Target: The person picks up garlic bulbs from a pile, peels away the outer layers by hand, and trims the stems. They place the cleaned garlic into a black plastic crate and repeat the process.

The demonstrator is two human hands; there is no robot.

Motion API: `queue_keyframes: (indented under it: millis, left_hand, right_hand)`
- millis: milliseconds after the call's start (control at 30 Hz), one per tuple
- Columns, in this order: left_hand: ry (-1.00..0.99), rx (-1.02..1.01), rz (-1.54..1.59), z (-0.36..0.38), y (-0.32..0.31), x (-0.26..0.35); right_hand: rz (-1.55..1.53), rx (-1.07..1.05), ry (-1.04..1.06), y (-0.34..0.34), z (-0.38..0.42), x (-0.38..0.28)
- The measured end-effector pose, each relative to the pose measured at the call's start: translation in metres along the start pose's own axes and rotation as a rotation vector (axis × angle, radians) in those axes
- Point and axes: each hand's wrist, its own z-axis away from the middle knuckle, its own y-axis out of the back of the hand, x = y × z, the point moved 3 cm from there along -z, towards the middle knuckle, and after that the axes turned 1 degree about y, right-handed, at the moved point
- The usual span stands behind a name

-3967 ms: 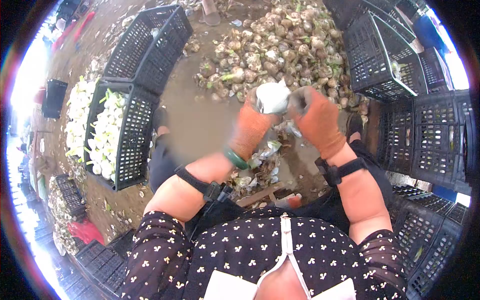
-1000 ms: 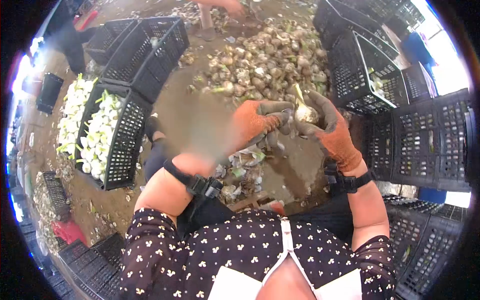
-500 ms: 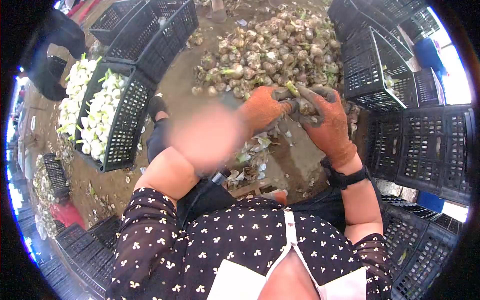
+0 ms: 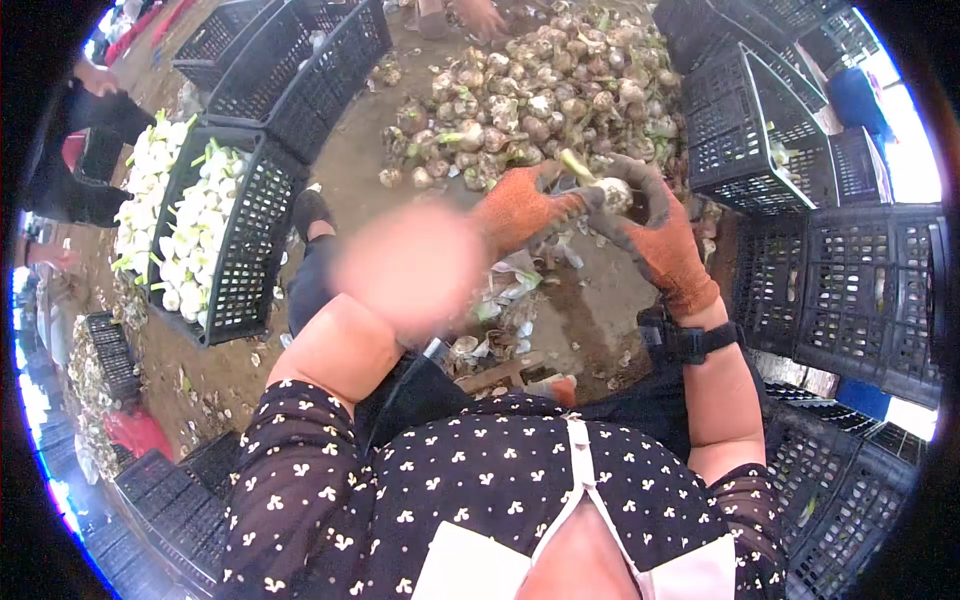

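Observation:
Both of my hands wear orange gloves with dark, dirt-stained fingers. In my right hand, fingers curl around a garlic bulb, whose pale outer side shows. Its short yellow-green stem points up and left. My left hand is closed against the bulb's left side, thumb and fingers at the base of the stem. Just beyond the hands lies a big heap of unpeeled, soil-marked garlic. Beneath them, torn garlic skins litter the ground.
At left, a black crate holds clean white garlic bulbs, with more white garlic beyond it. Other black crates stand behind. Stacked crates line the right side. Another person's hand reaches toward the far edge of the heap.
The bulb has turned in my hands and shows a paler, whiter side. My left fingers have shifted slightly. Another person's hand has appeared at the heap's far edge.

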Motion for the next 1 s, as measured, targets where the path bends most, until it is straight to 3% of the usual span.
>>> queue_keyframes:
  millis: [133, 200, 267, 333, 400, 467, 600, 633, 667, 767, 800, 867, 900, 933, 1000]
  left_hand:
    - [0.111, 0.026, 0.126, 0.008, 0.004, 0.014]
    - [0.199, -0.083, 0.209, 0.012, 0.006, 0.023]
    - [0.167, -0.133, 0.275, 0.011, 0.005, 0.016]
    - [0.043, -0.124, 0.26, 0.011, 0.006, 0.018]
    - [-0.046, -0.075, 0.4, 0.006, 0.002, 0.009]
    - [0.135, -0.048, 0.236, 0.002, 0.009, -0.002]
    - [0.089, -0.062, 0.178, 0.008, 0.005, 0.013]
    - [0.167, -0.07, 0.346, 0.013, 0.002, 0.015]
    - [0.169, -0.078, 0.342, 0.017, 0.001, 0.021]
    - [0.204, -0.121, 0.264, 0.026, 0.003, 0.034]
    - [0.208, -0.169, 0.259, 0.029, 0.004, 0.036]
    - [0.212, -0.22, 0.253, 0.029, 0.003, 0.033]
    - [-0.117, -0.188, -0.001, 0.026, 0.005, 0.034]
    - [-0.445, -0.151, -0.255, 0.027, 0.004, 0.039]
    - [-0.384, -0.149, -0.333, 0.023, 0.005, 0.035]
  right_hand:
    - [0.061, -0.031, 0.112, -0.004, -0.001, -0.006]
    - [-0.215, -0.044, -0.243, 0.002, 0.002, -0.014]
    - [-0.318, -0.098, -0.293, 0.007, 0.002, -0.01]
    - [-0.692, -0.03, -0.406, 0.009, 0.001, -0.005]
    - [-0.572, 0.004, -0.308, 0.014, -0.003, 0.005]
    - [-0.198, -0.033, -0.153, 0.014, -0.005, 0.005]
    - [-0.062, -0.101, -0.038, 0.004, 0.001, -0.007]
    - [-0.175, -0.094, -0.153, 0.001, 0.003, -0.009]
    - [-0.177, -0.086, -0.155, 0.0, 0.005, -0.015]
    - [-0.68, -0.115, -0.376, -0.002, 0.008, -0.012]
    - [-0.682, -0.108, -0.372, -0.002, 0.008, -0.002]
    - [-1.267, -0.298, -0.468, -0.01, 0.009, 0.007]
    - [-1.299, -0.176, -0.529, -0.016, 0.007, 0.006]
    - [-1.301, -0.17, -0.527, -0.018, 0.006, 0.02]
    - [-0.437, 0.063, -0.338, -0.017, -0.004, 0.055]
